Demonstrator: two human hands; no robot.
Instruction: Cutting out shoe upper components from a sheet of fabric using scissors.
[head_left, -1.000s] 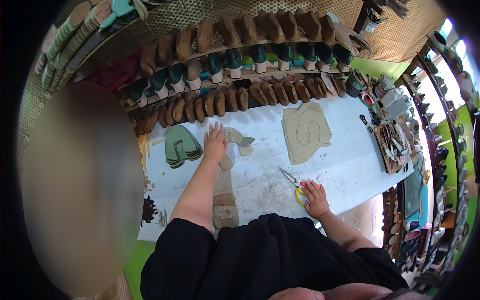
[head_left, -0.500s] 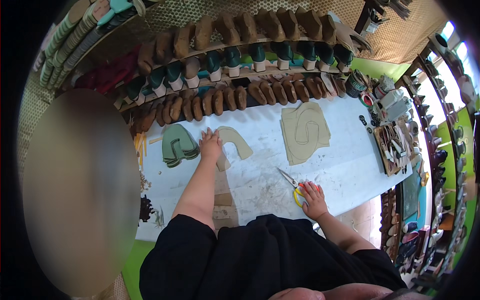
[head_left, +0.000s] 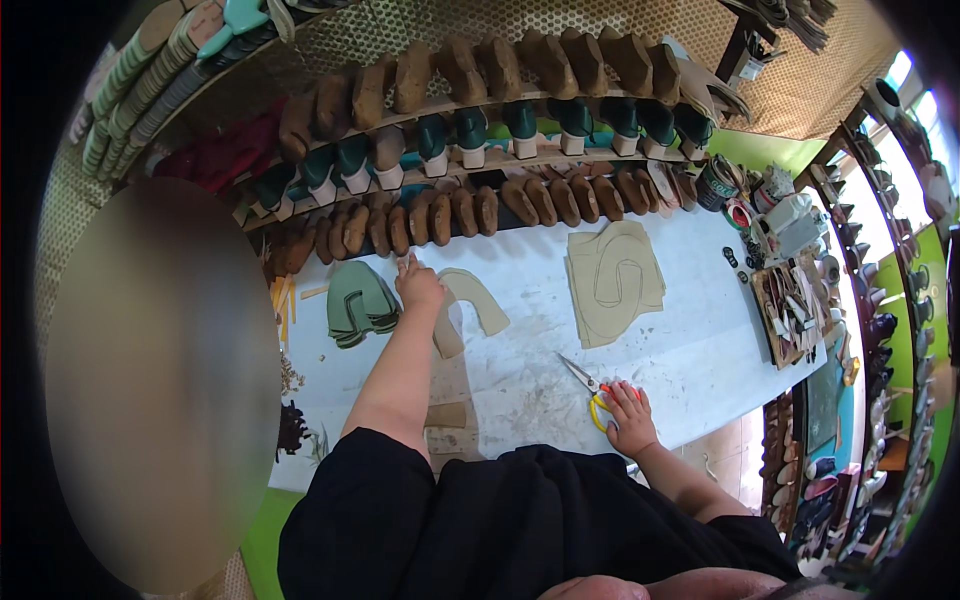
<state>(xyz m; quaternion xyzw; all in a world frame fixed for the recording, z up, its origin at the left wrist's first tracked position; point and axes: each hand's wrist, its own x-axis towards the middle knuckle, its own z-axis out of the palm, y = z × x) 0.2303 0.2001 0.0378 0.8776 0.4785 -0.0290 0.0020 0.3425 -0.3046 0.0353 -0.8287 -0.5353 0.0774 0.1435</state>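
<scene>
My left hand [head_left: 420,284] reaches over the table between a stack of green, arch-shaped cut pieces [head_left: 362,292] and a beige U-shaped piece [head_left: 482,298]. Its fingers are stretched out, away from me, and the hand covers part of the beige piece's left arm. Nothing shows in its grasp. On the right, my right hand [head_left: 630,418] rests with fingers spread over the handles of a pair of scissors [head_left: 583,376]. These lie on the table, their blades pointing to the far left. Beyond them is a beige sheet stack [head_left: 618,282] with curved outlines drawn on it.
Racks of brown shoe lasts [head_left: 460,75] and dark green heeled shoes [head_left: 520,128] line the back of the white-covered table [head_left: 540,260]. A tray of tools and scraps [head_left: 790,310] stands right, near cans [head_left: 716,185]. A beige offcut [head_left: 447,415] lies near me.
My left hand has moved slightly farther away, its fingers now closer together beyond the beige piece. My right hand stays on the scissors. The whole view has shifted a little.
</scene>
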